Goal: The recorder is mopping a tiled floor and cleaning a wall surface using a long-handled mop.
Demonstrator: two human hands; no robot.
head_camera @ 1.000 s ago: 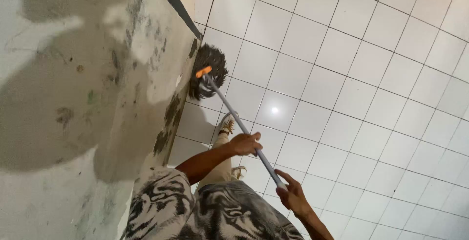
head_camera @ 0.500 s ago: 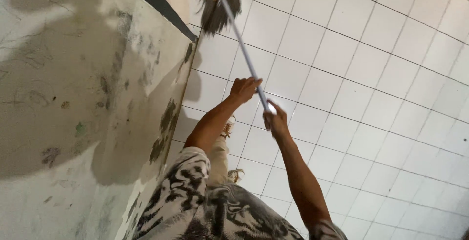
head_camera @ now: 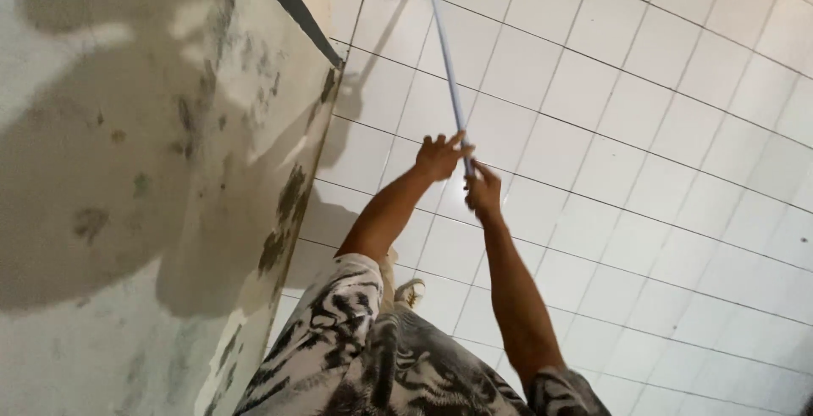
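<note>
you're over a white tiled floor (head_camera: 644, 170) with dark grout, beside a pale, stained wall (head_camera: 127, 170) in shadow.

Person wears a loose garment (head_camera: 381, 365) in a black-and-white animal-stripe print, zebra or tiger style, irregular dark streaks on a pale ground. Short sleeves: left sleeve (head_camera: 339, 297) ends near the elbow, right sleeve (head_camera: 563, 391) just shows at the bottom edge. Both forearms bare. Left hand (head_camera: 440, 158) and right hand (head_camera: 484, 194) bare, no gloves, no visible rings or watch. Fabric looks thin, creased.
</note>
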